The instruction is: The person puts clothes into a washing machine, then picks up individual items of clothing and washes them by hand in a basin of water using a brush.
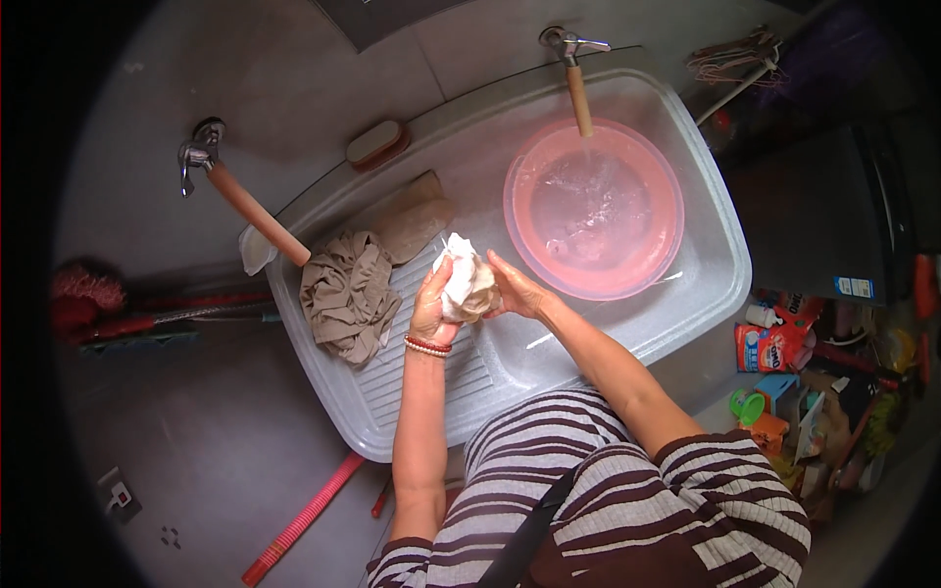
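A small wet bundle of white and cream cloth (468,283) is between my hands, above the ridged washboard side of a grey laundry sink (507,367). My left hand (434,307) grips it from the left, thumb pressed along its side. My right hand (520,288) holds its right side, the fingertips partly hidden behind it. On the washboard to the left lies a crumpled beige garment (349,298), with a flatter brown cloth (413,217) beside it. Water runs from the right tap (570,48) through a short hose (579,101) into a pink basin (520,220) holding water.
The left tap (197,151) carries another hose (257,213) that ends over the beige garment. A scrubbing brush (376,145) rests on the sink's back rim. Detergent bags (768,347) and assorted small containers crowd the right side. Below runs a pink corrugated hose (305,518).
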The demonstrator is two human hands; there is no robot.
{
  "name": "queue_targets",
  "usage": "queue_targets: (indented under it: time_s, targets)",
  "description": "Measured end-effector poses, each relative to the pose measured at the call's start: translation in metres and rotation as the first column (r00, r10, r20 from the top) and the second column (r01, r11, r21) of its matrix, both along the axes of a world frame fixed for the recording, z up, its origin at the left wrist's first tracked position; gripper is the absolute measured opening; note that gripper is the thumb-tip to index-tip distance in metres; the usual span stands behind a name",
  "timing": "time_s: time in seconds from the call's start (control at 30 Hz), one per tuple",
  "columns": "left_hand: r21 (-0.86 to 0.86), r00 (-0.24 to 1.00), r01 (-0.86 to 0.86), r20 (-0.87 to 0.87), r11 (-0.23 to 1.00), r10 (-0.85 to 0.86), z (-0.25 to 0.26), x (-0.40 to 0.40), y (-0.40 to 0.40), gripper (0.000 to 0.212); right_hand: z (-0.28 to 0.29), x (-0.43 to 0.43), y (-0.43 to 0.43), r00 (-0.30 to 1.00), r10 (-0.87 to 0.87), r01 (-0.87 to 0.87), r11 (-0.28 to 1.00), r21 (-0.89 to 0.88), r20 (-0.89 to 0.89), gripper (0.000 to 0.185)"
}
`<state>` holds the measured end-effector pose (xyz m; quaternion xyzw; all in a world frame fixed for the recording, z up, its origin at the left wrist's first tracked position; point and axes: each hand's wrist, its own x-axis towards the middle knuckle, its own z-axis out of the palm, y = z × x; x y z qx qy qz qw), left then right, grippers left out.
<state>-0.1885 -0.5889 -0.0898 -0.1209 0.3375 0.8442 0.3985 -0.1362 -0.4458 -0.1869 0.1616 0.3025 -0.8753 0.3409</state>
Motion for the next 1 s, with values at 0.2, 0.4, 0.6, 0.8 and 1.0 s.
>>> queue_targets:
  time_s: [0.2,0.4,0.6,0.8,1.0]
  targets:
    - [-0.241,0.998,-0.01,0.063,0.97,0.026,-0.036,0.018,-0.025,0.035,0.024,-0.011,0.004,0.978,-0.202,0.198,0.978,-0.068,-0.056,0.051]
    - [0.125,0.942,-0.096,0.333,0.987,0.049,-0.068,0.031,-0.029,0.067,0.05,-0.01,-0.047,0.642,0.022,0.645,0.525,0.556,-0.766,0.024]
    - [0.182,0.964,-0.208,0.203,0.961,0.17,-0.063,0.039,-0.017,0.03,0.089,0.012,-0.082,0.444,0.51,0.769,0.205,0.606,-0.736,0.03]
    - [0.071,0.99,-0.115,0.084,0.991,0.109,-0.091,0.038,-0.02,0.03,0.035,-0.014,-0.081,0.593,0.51,0.768,-0.125,0.629,-0.623,0.037]
    - [-0.099,0.876,-0.047,-0.483,0.994,-0.006,-0.116,0.051,-0.02,0.031,0.036,-0.023,-0.08,0.646,0.459,0.7,-0.037,0.714,-0.61,0.04]
